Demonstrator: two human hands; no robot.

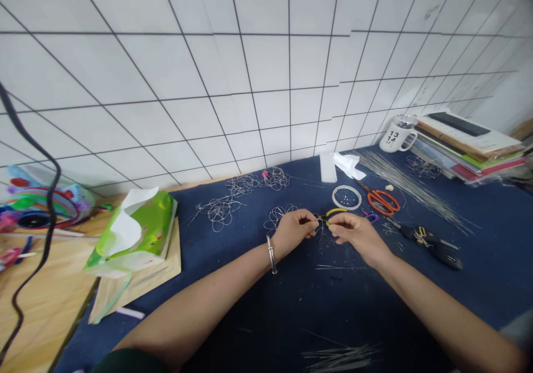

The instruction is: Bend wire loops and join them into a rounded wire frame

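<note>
The left hand point(296, 230) and right hand point(355, 233) are pinching a thin silvery metal wire point(321, 228) between them, probably light and springy, best held near its ends.

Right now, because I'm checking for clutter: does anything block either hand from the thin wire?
Nothing visible does: the left hand and right hand both pinch the thin wire; the yellow-handled pliers lie just beyond.
</note>
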